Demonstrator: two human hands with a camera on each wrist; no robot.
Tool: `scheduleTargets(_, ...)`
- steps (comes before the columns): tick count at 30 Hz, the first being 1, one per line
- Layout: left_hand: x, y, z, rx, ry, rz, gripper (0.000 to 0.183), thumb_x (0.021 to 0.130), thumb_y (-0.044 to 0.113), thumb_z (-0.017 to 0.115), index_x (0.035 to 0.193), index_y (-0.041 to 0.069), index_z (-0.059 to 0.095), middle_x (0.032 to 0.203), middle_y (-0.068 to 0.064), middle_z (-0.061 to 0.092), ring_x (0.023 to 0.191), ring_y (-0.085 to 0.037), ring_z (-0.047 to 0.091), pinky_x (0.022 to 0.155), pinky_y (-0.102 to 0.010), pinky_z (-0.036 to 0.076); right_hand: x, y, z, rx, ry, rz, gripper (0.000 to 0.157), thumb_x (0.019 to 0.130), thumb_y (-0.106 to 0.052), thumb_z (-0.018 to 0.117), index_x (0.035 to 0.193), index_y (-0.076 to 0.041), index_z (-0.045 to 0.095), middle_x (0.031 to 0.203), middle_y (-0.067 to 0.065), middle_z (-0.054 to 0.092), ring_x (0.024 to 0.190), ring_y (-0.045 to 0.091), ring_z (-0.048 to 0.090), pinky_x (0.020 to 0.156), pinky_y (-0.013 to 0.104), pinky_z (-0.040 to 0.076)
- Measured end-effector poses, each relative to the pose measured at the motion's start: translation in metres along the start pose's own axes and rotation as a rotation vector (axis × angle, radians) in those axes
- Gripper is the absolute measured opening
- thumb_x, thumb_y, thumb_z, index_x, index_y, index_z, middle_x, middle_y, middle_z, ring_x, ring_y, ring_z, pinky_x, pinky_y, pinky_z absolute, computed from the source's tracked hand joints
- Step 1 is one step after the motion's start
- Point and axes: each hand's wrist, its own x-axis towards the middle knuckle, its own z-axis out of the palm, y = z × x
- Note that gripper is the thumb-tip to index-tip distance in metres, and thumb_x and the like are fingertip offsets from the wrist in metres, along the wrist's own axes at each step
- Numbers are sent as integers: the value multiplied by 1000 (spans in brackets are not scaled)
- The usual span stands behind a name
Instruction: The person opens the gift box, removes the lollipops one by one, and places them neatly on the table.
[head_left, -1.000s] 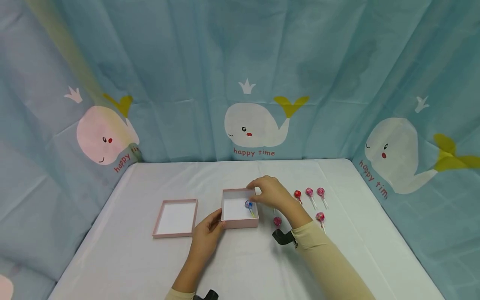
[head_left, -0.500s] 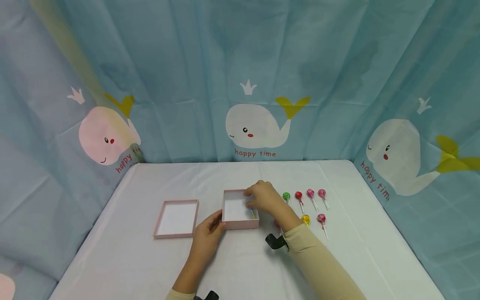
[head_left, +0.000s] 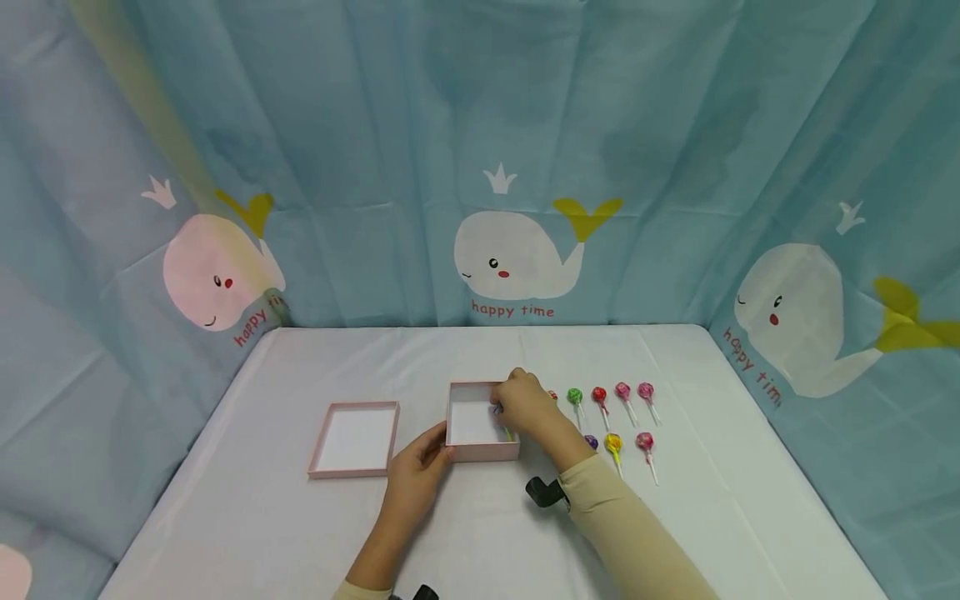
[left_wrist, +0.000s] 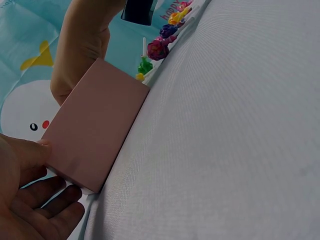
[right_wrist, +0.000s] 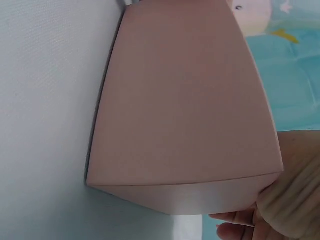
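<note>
A pink box with a white inside stands in the middle of the table. At its left front corner my left hand grips it, thumb on the front wall and fingers round the side; the left wrist view shows this thumb on the pink wall. My right hand reaches over the right wall, fingers down inside the box. Between those fingertips is a blue lollipop, mostly hidden, its yellow-green stick slanting towards the front right corner. In the right wrist view the box wall covers the fingertips.
Left of the box lies a shallow pink lid, white side up. Several lollipops lie in two rows to the right, among them a green one, a red one and a yellow one. A whale-print curtain surrounds the table.
My right hand has lowered the blue lollipop further into the box, and the right forearm has shifted left, uncovering more lollipops. The left hand keeps its grip on the box.
</note>
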Motion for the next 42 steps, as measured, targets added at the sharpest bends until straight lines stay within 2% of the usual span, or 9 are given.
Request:
scheduleTargets(8, 3, -1, 0, 19, -4, 2, 52, 95, 19, 74, 143, 3, 59, 141, -14, 63, 134, -25, 58, 108, -28, 50, 1, -1, 1, 22, 31, 9, 19, 80, -17, 88, 98, -18, 83, 90, -5, 73, 102, 22, 57, 92, 42, 50)
scheduleTargets(17, 3, 1, 1, 7, -3, 11, 52, 96, 17, 73, 142, 1, 58, 141, -16, 63, 134, -26, 58, 108, -28, 50, 2, 6, 9, 114, 54, 44, 14, 82, -21, 87, 95, -22, 82, 87, -5, 64, 92, 18, 51, 82, 36, 46)
scheduleTargets(23, 4, 2, 2, 7, -3, 15, 52, 96, 17, 73, 142, 0, 58, 141, -17, 63, 134, -27, 58, 108, -28, 50, 1, 10, 8, 164, 116, 25, 12, 83, -21, 86, 95, -24, 82, 97, -3, 70, 105, 22, 55, 91, 41, 47)
scheduleTargets(29, 1, 0, -1, 24, -3, -3, 51, 96, 21, 73, 142, 3, 59, 141, -14, 63, 135, -25, 57, 108, -28, 50, -3, 10, 10, 250, 225, -17, 15, 86, -20, 84, 100, -23, 81, 100, -6, 73, 114, 21, 57, 104, 48, 43)
scheduleTargets(34, -4, -3, -2, 37, 8, -4, 50, 96, 22, 73, 141, 5, 61, 140, -11, 64, 133, -25, 59, 106, -28, 52, -6, 6, 8, 356, 275, -17, 18, 86, -20, 85, 103, -21, 81, 104, -5, 74, 115, 22, 58, 104, 50, 46)
scheduleTargets(42, 0, -3, 0, 9, -3, 3, 49, 97, 20, 72, 142, 6, 60, 141, -13, 63, 133, -27, 59, 107, -30, 52, -10, 6, -2, 392, 315, -12, 20, 85, -22, 85, 105, -24, 81, 107, -5, 73, 114, 21, 59, 101, 47, 50)
